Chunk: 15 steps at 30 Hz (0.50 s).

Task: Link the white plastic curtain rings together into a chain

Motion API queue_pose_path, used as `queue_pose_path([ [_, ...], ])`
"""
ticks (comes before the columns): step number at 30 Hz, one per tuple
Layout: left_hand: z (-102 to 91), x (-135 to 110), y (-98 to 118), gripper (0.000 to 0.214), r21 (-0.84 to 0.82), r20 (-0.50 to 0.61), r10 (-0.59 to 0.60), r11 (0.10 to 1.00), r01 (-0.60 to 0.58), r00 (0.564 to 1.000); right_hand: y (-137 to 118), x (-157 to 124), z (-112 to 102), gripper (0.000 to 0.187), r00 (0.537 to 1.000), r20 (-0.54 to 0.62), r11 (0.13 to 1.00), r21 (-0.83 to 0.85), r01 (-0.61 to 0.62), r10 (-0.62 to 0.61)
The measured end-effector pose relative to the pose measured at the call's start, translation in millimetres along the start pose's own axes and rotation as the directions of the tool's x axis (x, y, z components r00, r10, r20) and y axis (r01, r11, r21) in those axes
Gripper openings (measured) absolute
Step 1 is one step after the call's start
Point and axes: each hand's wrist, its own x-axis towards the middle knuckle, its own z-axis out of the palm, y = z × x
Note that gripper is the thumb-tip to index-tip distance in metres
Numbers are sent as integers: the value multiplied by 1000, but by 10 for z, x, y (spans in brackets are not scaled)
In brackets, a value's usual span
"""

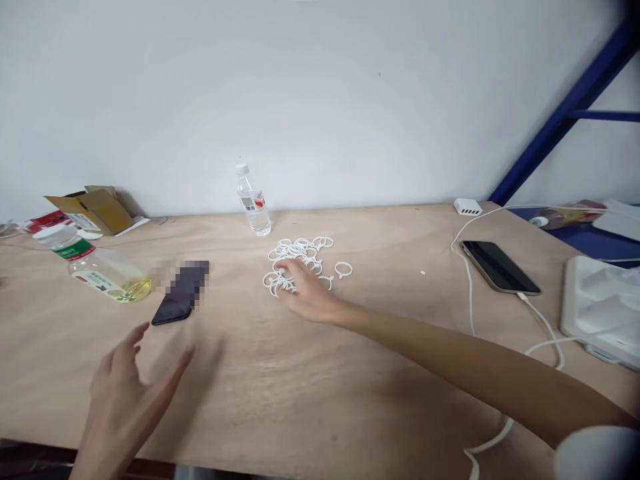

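Observation:
A loose pile of white plastic rings (295, 261) lies in the middle of the plywood table (310, 400), and one ring (343, 270) sits apart to its right. My right hand (305, 291) is down on the near side of the pile, touching the rings. Its fingertips are hidden behind the back of the hand, so I cannot tell whether it holds one. My left hand (127, 393) hovers near the table's front edge with its fingers spread, holding nothing. The nearest thing to it is a dark phone (180, 297), partly blurred out.
A yellow-oil bottle (95, 270) lies on its side at the left, behind it a torn cardboard box (95, 211). A water bottle (253, 200) stands at the back. To the right are a phone (500, 267) on a white cable (470, 293), a white charger (467, 207), a white tray (600, 303) and a blue metal frame (565, 113).

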Motion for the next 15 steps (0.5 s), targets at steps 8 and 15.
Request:
queue_pose_path([
  [8, 260, 696, 105, 100, 151, 151, -120, 984, 97, 981, 451, -298, -636, 52, 945, -258, 950, -181, -254, 203],
  [15, 324, 821, -172, 89, 50, 182, -118, 993, 111, 976, 641, -438, -740, 55, 874, -308, 899, -107, -425, 376],
])
